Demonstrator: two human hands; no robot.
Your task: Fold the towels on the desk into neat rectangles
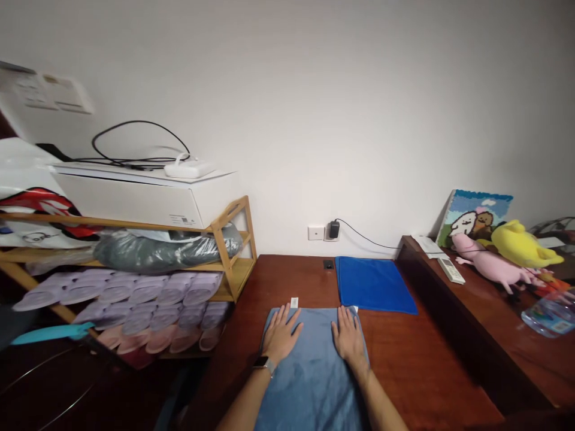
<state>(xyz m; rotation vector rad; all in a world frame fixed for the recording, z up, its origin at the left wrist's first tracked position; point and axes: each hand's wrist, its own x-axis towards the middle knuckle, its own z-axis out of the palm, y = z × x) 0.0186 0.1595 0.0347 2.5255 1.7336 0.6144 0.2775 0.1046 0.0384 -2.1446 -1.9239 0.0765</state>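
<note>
A grey-blue towel point(309, 371) lies spread on the reddish-brown wooden table point(431, 365), its near end running out of the bottom of the view. My left hand point(281, 336) rests flat on the towel's far left corner, fingers stretched forward, with a smartwatch point(264, 363) on the wrist. On the far right corner my right hand point(349, 336) lies palm down, fingers a little apart. A small white label point(294, 303) sticks out past the towel's far edge. Beyond my right hand, a bright blue cloth point(375, 284) lies flat on the table.
Left stands a wooden rack point(233, 272) with lilac and pink slippers point(148, 293) and a white box point(135, 194) on top. A raised ledge point(498, 335) on the right bears plush toys point(489, 263), a remote point(451, 270) and a plastic bottle point(550, 314). A plugged-in adapter point(334, 229) is on the wall.
</note>
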